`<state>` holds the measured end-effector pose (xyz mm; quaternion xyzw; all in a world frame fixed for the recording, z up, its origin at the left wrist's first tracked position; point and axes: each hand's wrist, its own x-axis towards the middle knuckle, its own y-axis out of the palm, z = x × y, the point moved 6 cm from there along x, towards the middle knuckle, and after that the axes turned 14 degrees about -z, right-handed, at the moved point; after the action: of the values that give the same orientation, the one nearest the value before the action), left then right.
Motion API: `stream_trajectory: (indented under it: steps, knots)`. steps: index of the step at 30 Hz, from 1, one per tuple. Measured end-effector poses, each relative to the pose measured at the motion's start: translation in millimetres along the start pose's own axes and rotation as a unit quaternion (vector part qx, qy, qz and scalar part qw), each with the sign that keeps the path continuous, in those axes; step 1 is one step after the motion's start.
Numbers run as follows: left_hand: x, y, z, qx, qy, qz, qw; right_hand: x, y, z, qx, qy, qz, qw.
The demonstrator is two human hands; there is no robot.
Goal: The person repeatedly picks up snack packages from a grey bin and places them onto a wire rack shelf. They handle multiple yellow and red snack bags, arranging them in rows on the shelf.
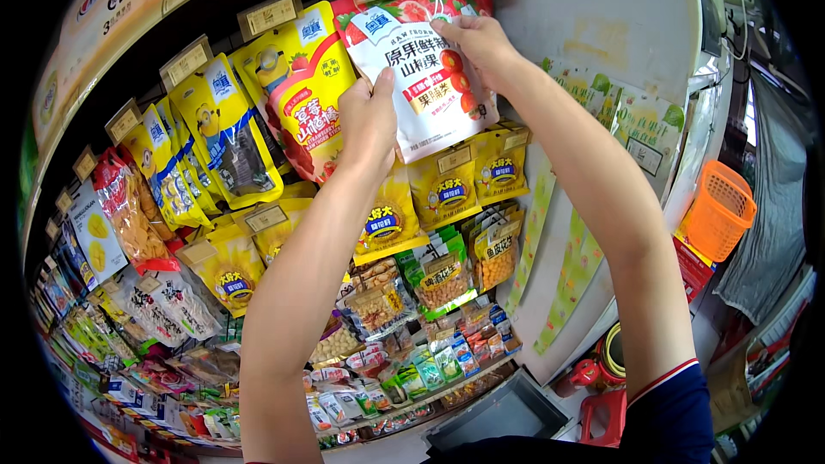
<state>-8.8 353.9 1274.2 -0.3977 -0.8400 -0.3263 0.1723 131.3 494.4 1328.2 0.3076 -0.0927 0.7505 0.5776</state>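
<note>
Both my hands are raised to a white and red snack pouch (428,93) at the top row of a hanging display. My right hand (474,45) pinches its top right edge, beside a white hook. My left hand (370,113) grips its lower left edge, the thumb on its front. Left of it hangs a yellow and pink pouch (309,103), partly behind my left hand. Another red pouch (412,9) shows behind the white one's top. Yellow sunflower-pattern bags (445,187) hang just below.
Yellow pouches (225,129) and other bagged snacks fill the rows to the left. Small packets (445,361) stand on a lower shelf. A grey wall panel (580,6), an orange plastic basket (718,209), a red stool (602,415) and a grey tray (503,409) are at the right and bottom.
</note>
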Motion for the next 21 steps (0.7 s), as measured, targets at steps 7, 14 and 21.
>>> stream_trajectory:
  steps: [7,14,21]
  knots:
    - [-11,11,3,-0.048,-0.035,-0.002,0.998,1,-10,29,-0.103,-0.078,-0.026,0.991]
    - [-6,8,8,-0.001,-0.043,0.011,0.999,16,-12,21,-0.135,-0.073,-0.060,0.986]
    - [4,-18,23,0.043,0.001,-0.028,0.999,-7,1,1,-0.111,-0.049,-0.058,0.991]
